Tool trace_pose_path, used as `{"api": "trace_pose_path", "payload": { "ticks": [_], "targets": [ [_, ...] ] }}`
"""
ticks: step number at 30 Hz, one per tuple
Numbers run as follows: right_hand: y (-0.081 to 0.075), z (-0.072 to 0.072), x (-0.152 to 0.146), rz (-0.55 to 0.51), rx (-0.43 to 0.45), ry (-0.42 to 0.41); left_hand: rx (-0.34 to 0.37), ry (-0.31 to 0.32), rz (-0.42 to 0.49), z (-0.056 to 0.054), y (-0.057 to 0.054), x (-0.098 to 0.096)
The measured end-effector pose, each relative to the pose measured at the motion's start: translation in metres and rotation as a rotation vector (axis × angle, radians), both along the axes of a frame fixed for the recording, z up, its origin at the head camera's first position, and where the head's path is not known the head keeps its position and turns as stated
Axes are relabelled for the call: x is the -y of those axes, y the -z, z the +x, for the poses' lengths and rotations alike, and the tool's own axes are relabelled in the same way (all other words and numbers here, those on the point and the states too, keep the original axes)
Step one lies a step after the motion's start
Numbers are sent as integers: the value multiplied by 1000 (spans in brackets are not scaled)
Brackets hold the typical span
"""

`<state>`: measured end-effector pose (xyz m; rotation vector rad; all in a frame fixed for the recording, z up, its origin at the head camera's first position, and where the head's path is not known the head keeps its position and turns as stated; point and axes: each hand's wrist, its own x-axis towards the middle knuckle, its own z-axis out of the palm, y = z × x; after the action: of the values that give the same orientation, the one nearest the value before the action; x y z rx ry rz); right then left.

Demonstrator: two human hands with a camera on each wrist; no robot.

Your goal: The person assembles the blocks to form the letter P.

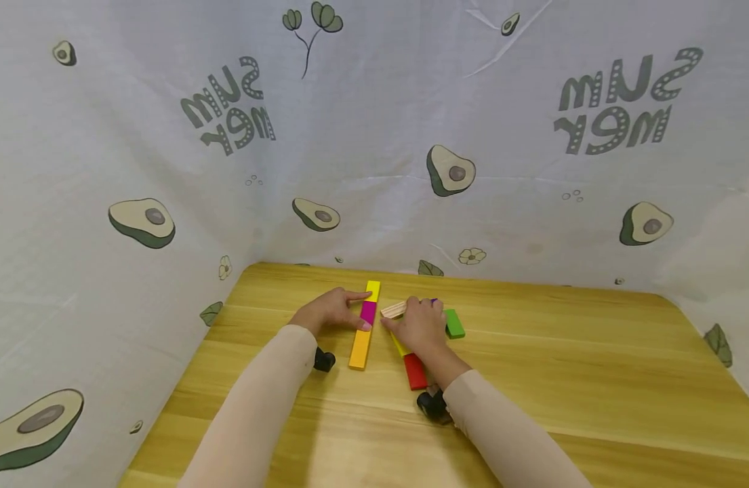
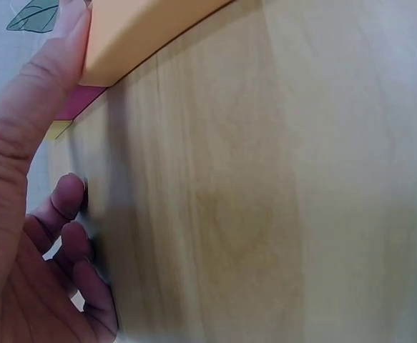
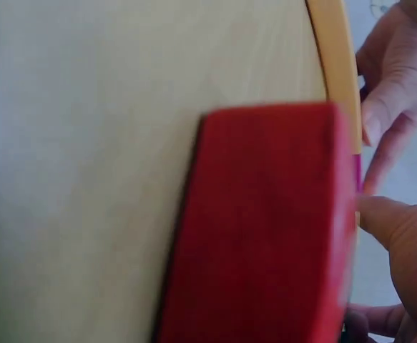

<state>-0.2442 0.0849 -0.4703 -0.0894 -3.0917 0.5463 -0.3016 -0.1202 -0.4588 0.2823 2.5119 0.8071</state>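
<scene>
My left hand [image 1: 334,310] lies beside a straight row of blocks, its index fingertip at the yellow block [image 1: 373,288] and its thumb where the magenta block [image 1: 368,312] meets the orange block [image 1: 359,351]. The left wrist view shows the thumb extended along the orange block's side, the other fingers loosely bent. My right hand [image 1: 421,325] arches over a second group, thumb pointing left. Around it show a pale wooden block [image 1: 394,310], a yellow block [image 1: 401,344], a red block [image 1: 415,372] and a bit of purple. Its palm hides what the fingers touch; I cannot tell whether it grips a block.
A green block [image 1: 454,324] lies just right of my right hand. Black wrist cameras [image 1: 434,405] sit under both wrists. The wooden table [image 1: 563,366] ends at a white curtain [image 1: 374,224] printed with avocados, behind and at both sides.
</scene>
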Motion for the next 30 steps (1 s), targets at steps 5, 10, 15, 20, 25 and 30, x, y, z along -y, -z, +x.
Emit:
{"api": "trace_pose_path", "payload": {
  "ticks": [5,10,15,20,25,30],
  "targets": [
    [2,-3,-1,18,-7,-6,21,-12,18,1,0,-3],
    [-3,9,-2,-63,-44,-86,20,-22,16,2,-1,-3],
    [-9,37,0,-165,-54,-258,24,-41,-3,2,-3,-3],
    [-7,77,8,-172,-28,-495,26,-50,-25,2,-4,-3],
    [-2,102,16,-161,63,-585,20,-49,-31,0,-3,-5],
    [1,100,21,-182,43,-537,27,-49,-35,-3,-3,-6]
  ]
}}
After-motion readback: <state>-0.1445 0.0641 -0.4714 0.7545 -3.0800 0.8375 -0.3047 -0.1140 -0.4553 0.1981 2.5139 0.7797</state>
